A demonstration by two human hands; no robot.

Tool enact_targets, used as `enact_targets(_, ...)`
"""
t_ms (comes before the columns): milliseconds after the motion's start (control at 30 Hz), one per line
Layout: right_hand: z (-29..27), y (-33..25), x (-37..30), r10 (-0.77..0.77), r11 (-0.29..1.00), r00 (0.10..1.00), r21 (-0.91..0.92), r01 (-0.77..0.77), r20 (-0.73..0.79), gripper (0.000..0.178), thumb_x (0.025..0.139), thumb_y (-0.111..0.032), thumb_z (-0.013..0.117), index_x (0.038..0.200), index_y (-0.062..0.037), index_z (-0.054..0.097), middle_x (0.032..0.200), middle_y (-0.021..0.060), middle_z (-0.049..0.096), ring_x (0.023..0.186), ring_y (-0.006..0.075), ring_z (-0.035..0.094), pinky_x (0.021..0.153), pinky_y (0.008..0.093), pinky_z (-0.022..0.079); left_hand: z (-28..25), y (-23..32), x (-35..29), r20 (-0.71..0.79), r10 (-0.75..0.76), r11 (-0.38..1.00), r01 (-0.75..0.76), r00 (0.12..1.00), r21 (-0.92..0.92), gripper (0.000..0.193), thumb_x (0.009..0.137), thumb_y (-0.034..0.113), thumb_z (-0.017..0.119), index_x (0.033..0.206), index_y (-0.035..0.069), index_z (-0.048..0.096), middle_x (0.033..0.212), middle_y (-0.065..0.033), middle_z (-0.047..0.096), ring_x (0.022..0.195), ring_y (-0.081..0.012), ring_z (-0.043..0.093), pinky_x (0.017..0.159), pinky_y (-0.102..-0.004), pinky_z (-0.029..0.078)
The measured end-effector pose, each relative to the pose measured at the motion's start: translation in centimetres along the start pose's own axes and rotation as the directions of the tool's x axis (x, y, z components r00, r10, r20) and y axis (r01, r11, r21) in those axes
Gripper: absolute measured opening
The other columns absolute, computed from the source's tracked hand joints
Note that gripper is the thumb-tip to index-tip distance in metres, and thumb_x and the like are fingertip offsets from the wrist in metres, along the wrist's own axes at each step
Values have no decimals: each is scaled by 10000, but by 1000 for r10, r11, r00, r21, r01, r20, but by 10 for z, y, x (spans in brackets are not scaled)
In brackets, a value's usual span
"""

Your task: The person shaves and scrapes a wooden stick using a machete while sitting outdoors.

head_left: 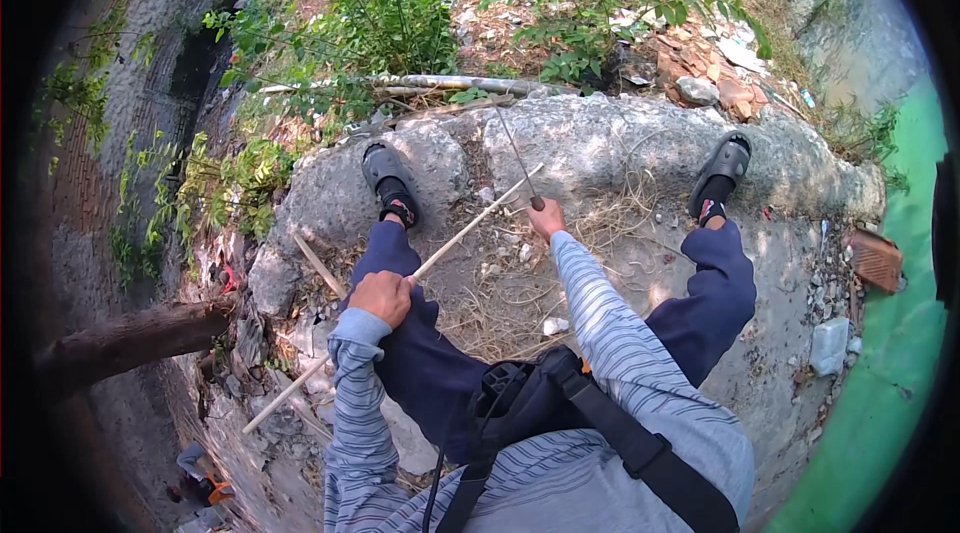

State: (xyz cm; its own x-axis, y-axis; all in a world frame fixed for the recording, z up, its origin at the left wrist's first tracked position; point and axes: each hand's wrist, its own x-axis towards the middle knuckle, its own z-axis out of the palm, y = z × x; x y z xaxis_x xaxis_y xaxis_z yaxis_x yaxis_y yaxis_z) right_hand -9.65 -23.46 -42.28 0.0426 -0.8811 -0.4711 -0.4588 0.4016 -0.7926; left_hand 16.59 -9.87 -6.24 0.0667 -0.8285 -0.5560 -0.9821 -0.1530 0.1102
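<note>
A long, pale, peeled stick (470,227) runs slantwise across my left thigh, its far end up near the stone ledge. My left hand (382,299) is closed round it at about its middle. In my right hand (547,220) is the dark handle of a thin-bladed knife (517,152), the blade pointing away and slightly left. The knife is close to the stick's far end; whether the two touch I cannot tell. Beside my left knee lies another pale wooden strip (320,265), partly hidden by my leg. Thin curled shavings (490,305) cover the ground between my legs.
My feet rest against a rough stone ledge (580,145). Beyond it are a bamboo pole (470,84), leafy plants (385,23) and broken bricks (690,58). A thick log (140,341) juts in at left. Another person (200,483) is at lower left. A green surface (880,393) curves along the right.
</note>
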Motion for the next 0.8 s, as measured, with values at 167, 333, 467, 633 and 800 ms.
enact_targets(167,9,5,-1,-137,990,990,-41,136,-32,322,811,-338,682,884,-25,708,879,220,718,855,398,694,794,475,524,3,-3,-3,19,-137,989,137,990,-46,440,1007,389,532,938,27,772,957,-278,715,927,-489,680,895,-555,534)
enact_targets(333,11,25,13,-120,990,993,-74,119,-11,317,787,-336,684,849,-25,704,835,224,700,825,414,674,776,491,519,2,0,1,22,-132,990,133,991,-53,439,1002,389,541,951,20,773,943,-285,714,925,-494,680,898,-549,536)
enact_targets(467,19,25,9,-95,994,991,-63,90,-91,294,802,-288,691,815,5,673,781,223,670,748,373,661,740,480,512,-3,-1,1,22,-154,986,155,988,-58,439,999,394,546,951,21,773,943,-286,713,928,-497,677,901,-548,534)
enact_targets(633,22,13,-8,-211,973,974,-115,201,-77,305,828,-299,684,842,5,676,763,221,674,757,359,699,724,480,518,4,-8,-3,43,-160,981,164,986,-105,435,1001,398,548,960,29,775,953,-286,712,933,-497,675,902,-548,532)
enact_targets(800,9,20,18,58,998,995,-32,-61,-86,328,846,-328,685,905,-7,720,806,215,710,762,338,709,729,477,532,1,-6,3,27,-115,989,117,993,-87,425,1001,395,556,953,33,773,945,-287,711,923,-496,676,896,-557,531)
